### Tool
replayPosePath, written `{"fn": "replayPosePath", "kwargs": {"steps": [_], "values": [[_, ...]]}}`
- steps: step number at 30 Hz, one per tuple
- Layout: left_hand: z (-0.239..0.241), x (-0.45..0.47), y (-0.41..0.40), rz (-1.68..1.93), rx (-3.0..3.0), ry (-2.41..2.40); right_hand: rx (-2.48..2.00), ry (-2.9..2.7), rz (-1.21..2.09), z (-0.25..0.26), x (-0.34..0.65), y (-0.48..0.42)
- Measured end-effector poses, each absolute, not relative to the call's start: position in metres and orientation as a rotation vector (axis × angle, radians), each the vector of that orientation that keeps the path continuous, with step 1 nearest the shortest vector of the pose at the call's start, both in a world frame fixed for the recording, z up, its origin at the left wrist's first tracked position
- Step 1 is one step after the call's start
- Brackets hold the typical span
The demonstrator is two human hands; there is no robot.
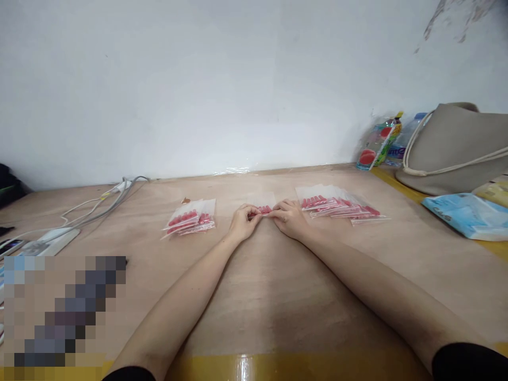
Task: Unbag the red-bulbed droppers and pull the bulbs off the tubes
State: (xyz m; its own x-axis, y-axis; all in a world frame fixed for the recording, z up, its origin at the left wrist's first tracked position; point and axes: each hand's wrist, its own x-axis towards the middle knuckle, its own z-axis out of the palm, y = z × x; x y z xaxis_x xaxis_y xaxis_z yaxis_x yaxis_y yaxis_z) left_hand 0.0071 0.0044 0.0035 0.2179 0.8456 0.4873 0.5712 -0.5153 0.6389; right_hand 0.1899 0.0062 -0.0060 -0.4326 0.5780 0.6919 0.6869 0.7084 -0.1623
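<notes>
Between my two hands lies a small clear plastic bag [265, 209] with several red pieces inside, too small to identify. My left hand [243, 222] pinches the near edge of this bag on its left side. On the right side, the fingers of my right hand [291, 218] are closed on that same edge. Left of my hands is a small pile of similar bags [189, 217] with red pieces. A larger, fanned-out row of such bags [337, 201] lies just beyond my right hand.
White and grey cables [105, 203] run to a power strip [55, 241] at the left. A blurred block covers the lower left. Drink packages [377, 143], a grey bag [456, 148] and a blue packet [468, 214] occupy the right side. A white wall [246, 90] rises behind the table.
</notes>
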Motion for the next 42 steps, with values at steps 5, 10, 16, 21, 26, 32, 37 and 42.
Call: {"fn": "replayPosePath", "kwargs": {"steps": [5, 10, 16, 21, 26, 32, 37, 42], "values": [[0.003, 0.009, 0.004, 1.196, 2.190, 1.323, -1.075, -2.106, -0.292, -0.004, 0.188, 0.004], [0.003, 0.010, 0.002, 1.198, 2.227, 1.323, -1.083, -2.134, -0.373, -0.003, 0.187, 0.005], [0.005, 0.010, -0.002, 1.168, 2.303, 1.307, -0.929, -2.234, -0.232, -0.003, 0.190, 0.008], [0.004, 0.011, -0.002, 1.073, 2.424, 1.233, -0.881, -2.252, -0.194, -0.004, 0.191, 0.006], [0.004, 0.012, -0.003, 1.110, 2.350, 1.171, -0.942, -2.230, -0.242, -0.004, 0.189, 0.005], [0.003, 0.013, -0.004, 1.087, 2.406, 1.145, -0.943, -2.269, -0.264, -0.001, 0.184, 0.003], [0.002, 0.015, -0.004, 1.090, 2.428, 1.189, -0.956, -2.309, -0.259, -0.001, 0.179, 0.000], [0.003, 0.013, -0.002, 1.228, 2.359, 1.347, -0.898, -2.337, -0.189, 0.001, 0.175, -0.003]]}}
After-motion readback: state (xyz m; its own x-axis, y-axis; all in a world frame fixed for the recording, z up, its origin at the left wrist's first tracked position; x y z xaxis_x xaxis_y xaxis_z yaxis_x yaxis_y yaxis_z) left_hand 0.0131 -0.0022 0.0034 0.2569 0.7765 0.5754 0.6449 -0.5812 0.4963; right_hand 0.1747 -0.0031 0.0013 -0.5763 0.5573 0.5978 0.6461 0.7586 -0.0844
